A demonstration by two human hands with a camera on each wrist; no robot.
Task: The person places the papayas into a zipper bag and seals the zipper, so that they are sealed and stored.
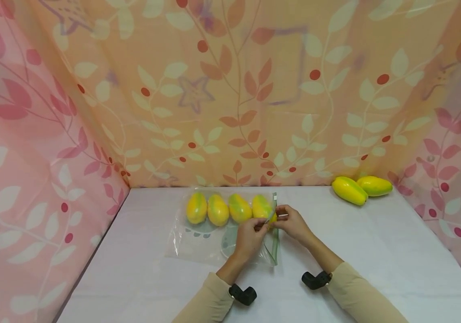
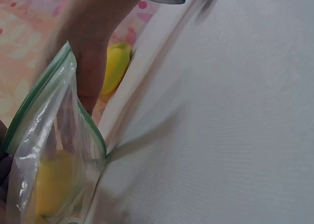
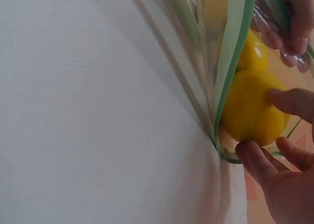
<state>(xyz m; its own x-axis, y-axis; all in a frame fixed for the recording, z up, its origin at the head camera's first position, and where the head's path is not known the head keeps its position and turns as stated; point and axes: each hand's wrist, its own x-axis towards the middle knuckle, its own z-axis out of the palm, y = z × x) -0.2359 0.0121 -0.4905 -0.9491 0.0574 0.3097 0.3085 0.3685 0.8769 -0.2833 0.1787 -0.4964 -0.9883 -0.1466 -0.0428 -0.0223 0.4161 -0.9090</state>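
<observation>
A clear zip bag (image 1: 177, 244) with a green-edged mouth lies flat, its opening toward the right. Three yellow-green papayas (image 1: 218, 210) sit in a row inside it along the far side. One more papaya (image 3: 252, 106) is just within the mouth. My right hand (image 1: 295, 224) holds this papaya at its end, thumb on one side and fingertips on the other, as the right wrist view shows. My left hand (image 1: 249, 237) pinches the near lip of the mouth and keeps it raised, so the green edge (image 2: 41, 89) gapes in the left wrist view.
Two more papayas (image 1: 361, 188) lie side by side at the table's back right corner. White cloth covers the table (image 1: 133, 278). Patterned curtains (image 1: 238, 112) stand along the back and both sides.
</observation>
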